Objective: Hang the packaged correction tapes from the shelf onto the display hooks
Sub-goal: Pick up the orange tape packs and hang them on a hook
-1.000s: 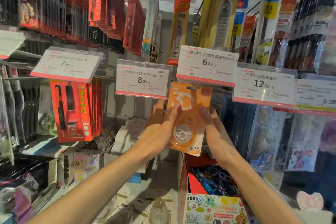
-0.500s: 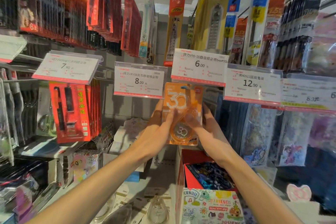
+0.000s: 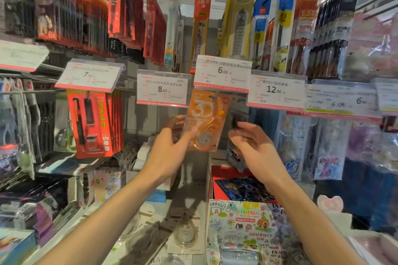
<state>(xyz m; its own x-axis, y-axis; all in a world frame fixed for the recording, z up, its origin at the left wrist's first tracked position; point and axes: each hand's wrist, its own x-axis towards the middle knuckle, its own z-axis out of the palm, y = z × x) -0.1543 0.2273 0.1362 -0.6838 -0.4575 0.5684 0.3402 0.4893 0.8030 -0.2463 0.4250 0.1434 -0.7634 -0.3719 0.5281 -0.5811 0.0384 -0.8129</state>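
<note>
An orange packaged correction tape [image 3: 206,118] marked "30" hangs just under the 6.00 price tag [image 3: 223,73], its top at the display hook [image 3: 212,97]. My left hand [image 3: 170,148] holds the pack's lower left edge, thumb on its front. My right hand [image 3: 254,146] is off the pack, a little to its right, fingers loosely spread and holding nothing. More clear-wrapped correction tapes [image 3: 185,232] lie on the white shelf [image 3: 189,189] below.
Price tags for 8.00 [image 3: 162,89] and 12.90 [image 3: 275,90] flank the hook. Red packs [image 3: 92,122] hang at left, sleeved items [image 3: 301,146] at right. A red box [image 3: 228,180] and a sticker book [image 3: 243,228] sit below my right arm.
My right hand has let go of the orange pack and drawn away to the right. The pack now hangs tilted under the tag, with only my left hand on it.
</note>
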